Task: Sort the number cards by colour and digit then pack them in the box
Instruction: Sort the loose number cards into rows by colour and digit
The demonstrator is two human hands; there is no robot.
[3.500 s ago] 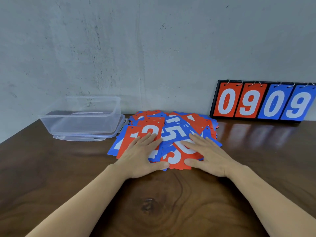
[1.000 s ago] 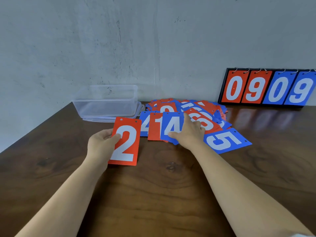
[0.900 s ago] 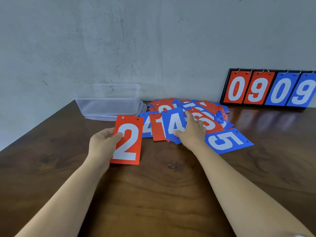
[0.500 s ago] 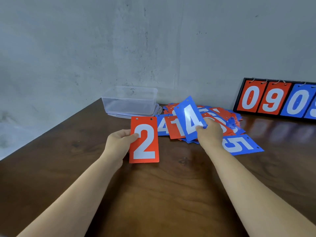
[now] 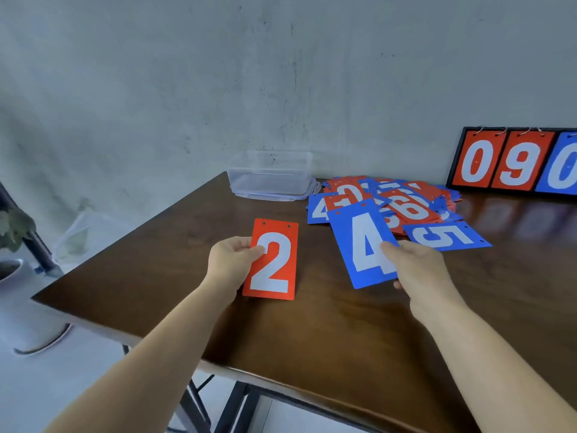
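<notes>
Over the left side of the table (image 5: 150, 264), my left hand (image 5: 232, 260) pinches the red 2 card (image 5: 276, 264) at its long edge. My right hand (image 5: 420, 271) pinches the blue 4 card (image 5: 359, 242) by its right edge, in front of the pile (image 5: 406, 207). They seem thin, stiff and slippery, so the edges are best.

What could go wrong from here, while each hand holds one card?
1. The right hand pinches the blue 4 card only along its right edge, so it may slip.
2. The red 6 card lies skewed in the pile and could be misread as a 9.
</notes>
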